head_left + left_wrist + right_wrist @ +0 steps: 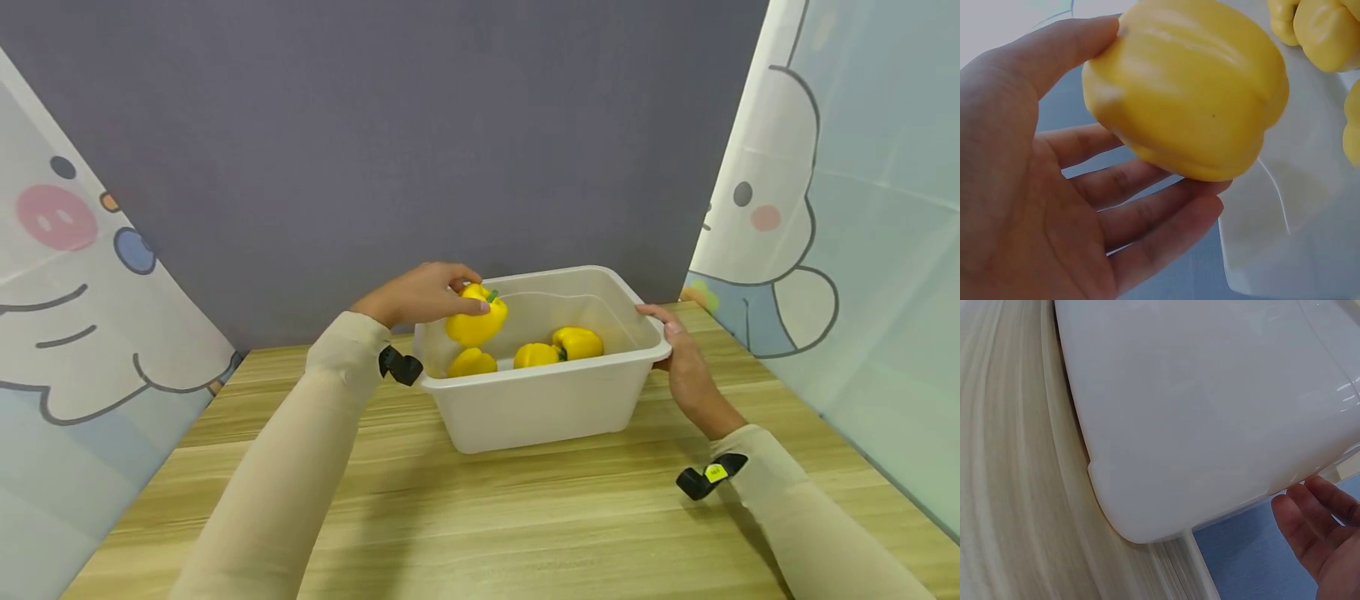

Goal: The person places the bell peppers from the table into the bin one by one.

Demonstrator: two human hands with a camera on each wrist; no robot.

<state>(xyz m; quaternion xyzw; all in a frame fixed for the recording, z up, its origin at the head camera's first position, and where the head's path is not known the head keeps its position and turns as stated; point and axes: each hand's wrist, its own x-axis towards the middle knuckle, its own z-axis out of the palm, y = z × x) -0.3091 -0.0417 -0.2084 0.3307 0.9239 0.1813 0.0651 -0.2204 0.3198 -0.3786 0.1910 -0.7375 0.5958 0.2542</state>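
Between the thumb and fingers of my left hand [420,293] is a yellow bell pepper [472,325] with a green stem, held above the left end of a white plastic tub [540,408]. The left wrist view shows this bell pepper [1185,87] up close, the thumb on one side and fingertips on the other. Inside the tub lie more yellow bell peppers [579,342], one of them right below the held one. My right hand [688,379] grips the tub's right end at the rim. In the right wrist view its fingertips [1319,503] touch the tub's outer wall [1179,425].
The tub stands on a wood-grain table [480,525]. A dark grey panel [420,142] rises behind the table. Pale cloths with cartoon animals hang at the left [67,333] and right [877,275].
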